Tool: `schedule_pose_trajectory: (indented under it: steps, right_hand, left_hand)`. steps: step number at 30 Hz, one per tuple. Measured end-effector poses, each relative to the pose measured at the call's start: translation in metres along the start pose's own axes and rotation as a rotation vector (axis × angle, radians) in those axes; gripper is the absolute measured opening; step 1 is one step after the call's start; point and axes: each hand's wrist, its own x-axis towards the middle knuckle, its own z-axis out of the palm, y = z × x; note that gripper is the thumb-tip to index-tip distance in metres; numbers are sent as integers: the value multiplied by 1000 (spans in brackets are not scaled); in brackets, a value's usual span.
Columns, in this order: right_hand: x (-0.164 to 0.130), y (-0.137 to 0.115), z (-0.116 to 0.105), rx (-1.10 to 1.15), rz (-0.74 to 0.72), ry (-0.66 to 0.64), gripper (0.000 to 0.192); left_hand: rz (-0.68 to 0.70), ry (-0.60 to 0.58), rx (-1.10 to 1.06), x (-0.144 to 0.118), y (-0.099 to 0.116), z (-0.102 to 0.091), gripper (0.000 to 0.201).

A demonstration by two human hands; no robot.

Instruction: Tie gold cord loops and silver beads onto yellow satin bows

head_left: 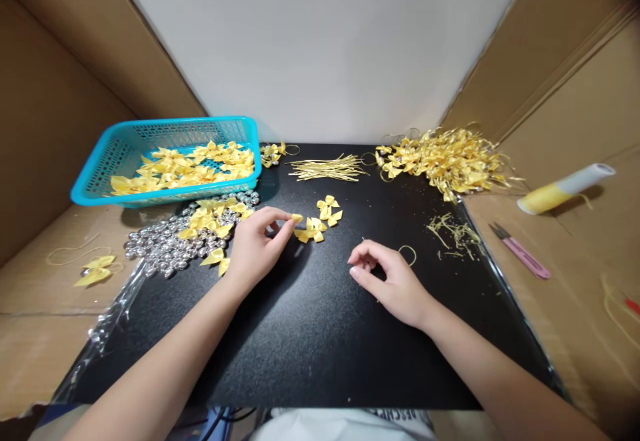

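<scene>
A matte black board (310,334) lies between brown cardboard walls (55,94). The left hand (255,244) pinches a small yellow satin ribbon bow (297,218) near the board's middle, beside loose bows. The right hand (395,281), curled, pinches a thin gold thread loop (407,254).

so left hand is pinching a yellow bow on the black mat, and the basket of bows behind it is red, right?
Not quite: the basket is turquoise, not red, as the head view shows. The rest holds: the left hand pinches a yellow bow over the black mat.
</scene>
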Motion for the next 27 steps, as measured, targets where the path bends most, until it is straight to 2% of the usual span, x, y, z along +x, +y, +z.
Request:
schedule_pose_trajectory:
  steps: [2,4,7,9,11,13,16,18,20,27]
  right_hand:
    - [0,1,2,-30,-40,60,7]
    - [-1,1,5,-37,-76,122,16]
    - [-1,2,10,79,-71,170,20]
    - [-2,2,12,166,-30,175,12]
    - [-2,2,12,195,10,168,6]
    - [-2,0,10,178,31,146,5]
    - [-2,-2,6,99,12,81,2]
    - [-3,-4,4,29,-20,37,5]
    - [-3,-6,2,-51,-50,5,9]
    - [-3,-6,0,-274,-71,-47,10]
  left_hand:
    - [-179,-36,-356,-6,10,4,21]
    - [-311,-215,-668,-15,20,11,23]
    - [-410,-453,-880,-28,33,21,21]
    - [-423,-536,-934,-34,36,26,18]
    - [-368,-549,-955,-37,37,27,17]
    - [-244,-498,-905,-37,35,25,23]
    - [22,-411,-629,-35,35,20,29]
    - [192,-399,-428,-34,36,17,22]
    - [314,-429,-315,-33,38,15,11]
    - [443,-484,-149,-31,39,14,8]
